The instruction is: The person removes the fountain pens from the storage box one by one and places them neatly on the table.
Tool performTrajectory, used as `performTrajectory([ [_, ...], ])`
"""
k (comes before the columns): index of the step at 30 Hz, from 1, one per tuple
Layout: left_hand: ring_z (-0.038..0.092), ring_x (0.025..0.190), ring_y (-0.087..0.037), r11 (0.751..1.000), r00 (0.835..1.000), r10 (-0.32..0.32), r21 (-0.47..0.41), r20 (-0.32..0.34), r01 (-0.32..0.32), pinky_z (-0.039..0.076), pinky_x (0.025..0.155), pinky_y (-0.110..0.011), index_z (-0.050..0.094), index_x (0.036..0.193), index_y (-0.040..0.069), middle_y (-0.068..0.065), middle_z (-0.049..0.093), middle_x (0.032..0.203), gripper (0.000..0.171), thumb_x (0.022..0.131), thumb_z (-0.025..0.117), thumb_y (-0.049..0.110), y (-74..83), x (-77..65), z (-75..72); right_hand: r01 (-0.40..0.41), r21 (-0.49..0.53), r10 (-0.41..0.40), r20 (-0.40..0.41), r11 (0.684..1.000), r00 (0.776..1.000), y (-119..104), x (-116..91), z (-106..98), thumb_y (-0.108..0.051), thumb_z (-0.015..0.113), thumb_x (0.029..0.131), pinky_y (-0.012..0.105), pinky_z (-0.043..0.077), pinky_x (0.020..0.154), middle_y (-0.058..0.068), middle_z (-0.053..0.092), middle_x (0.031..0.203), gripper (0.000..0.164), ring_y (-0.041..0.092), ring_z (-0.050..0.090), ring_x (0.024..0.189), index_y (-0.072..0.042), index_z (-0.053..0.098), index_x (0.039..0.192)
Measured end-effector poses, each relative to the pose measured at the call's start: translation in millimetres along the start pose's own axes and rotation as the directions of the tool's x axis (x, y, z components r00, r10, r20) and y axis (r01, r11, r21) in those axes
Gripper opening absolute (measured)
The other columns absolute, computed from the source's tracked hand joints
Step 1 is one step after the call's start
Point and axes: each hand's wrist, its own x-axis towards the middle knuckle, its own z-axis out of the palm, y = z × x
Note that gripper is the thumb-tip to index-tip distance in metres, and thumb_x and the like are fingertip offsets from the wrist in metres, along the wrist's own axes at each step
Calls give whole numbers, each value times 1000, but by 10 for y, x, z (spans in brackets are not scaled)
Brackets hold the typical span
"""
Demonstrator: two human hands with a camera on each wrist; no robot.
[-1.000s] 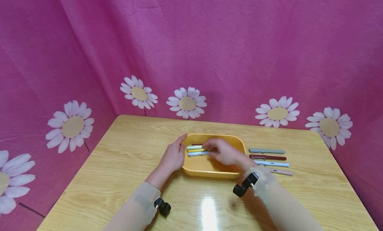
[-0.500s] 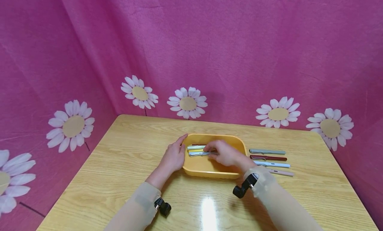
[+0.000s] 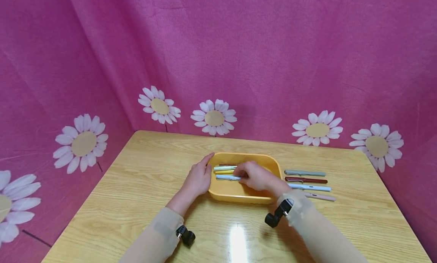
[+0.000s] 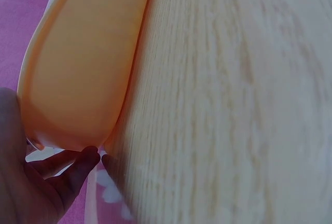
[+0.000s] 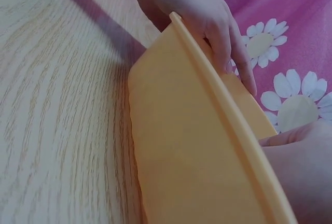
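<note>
A yellow plastic tray (image 3: 225, 188) stands on the wooden table, and several pens lie side by side in its left part. My left hand (image 3: 198, 177) grips the tray's left end; in the left wrist view its fingertips (image 4: 89, 154) touch the outer wall. Inside the tray, my right hand (image 3: 257, 176) holds the right end of a light blue pen (image 3: 225, 177), nearest the front of the row. Behind that pen lie a yellow pen (image 3: 223, 172), a pale green pen (image 3: 222, 168) and a dark pen (image 3: 227, 165). The tray wall (image 5: 187, 141) hides the right fingertips in the right wrist view.
Right of the tray, a grey-green pen (image 3: 305, 173), a dark red pen (image 3: 310, 180), a light blue pen (image 3: 314, 187) and a pale pink pen (image 3: 321, 196) lie in a row on the table (image 3: 143, 187). A pink flowered cloth (image 3: 266, 66) hangs behind the table.
The light blue pen inside the tray has come down flat, slightly nearer the front, along with my right fingers. More of the yellow pen shows. My left hand has stayed in place.
</note>
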Motion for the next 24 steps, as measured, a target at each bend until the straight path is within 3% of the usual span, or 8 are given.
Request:
performTrajectory([
  [7, 52, 139, -33, 999, 999, -32, -13, 19, 33, 39, 116, -53, 43, 163, 17, -20, 56, 152, 50, 114, 41, 17, 29, -1, -2, 2, -45, -3, -6, 999, 1000, -29, -29, -28, 14, 67, 90, 36, 58, 88, 2, 75, 98, 26, 17, 68, 94, -2, 78, 106],
  [11, 55, 135, -30, 1000, 1000, -27, -9, 13, 27, 41, 115, -52, 44, 163, 16, -20, 57, 151, 50, 113, 41, 16, 21, -3, 8, 9, -62, -11, -22, 998, 1000, -43, -51, -50, 17, 63, 88, 39, 57, 90, 1, 72, 99, 30, 20, 66, 96, -3, 78, 106],
  [24, 55, 135, -29, 999, 999, -37, -10, 11, 37, 41, 115, -52, 45, 162, 16, -19, 57, 151, 49, 113, 42, 15, 40, -10, 7, 50, -59, -54, -68, 997, 996, -39, -147, -152, 16, 65, 89, 40, 55, 89, 1, 69, 101, 30, 19, 64, 95, -3, 78, 108],
])
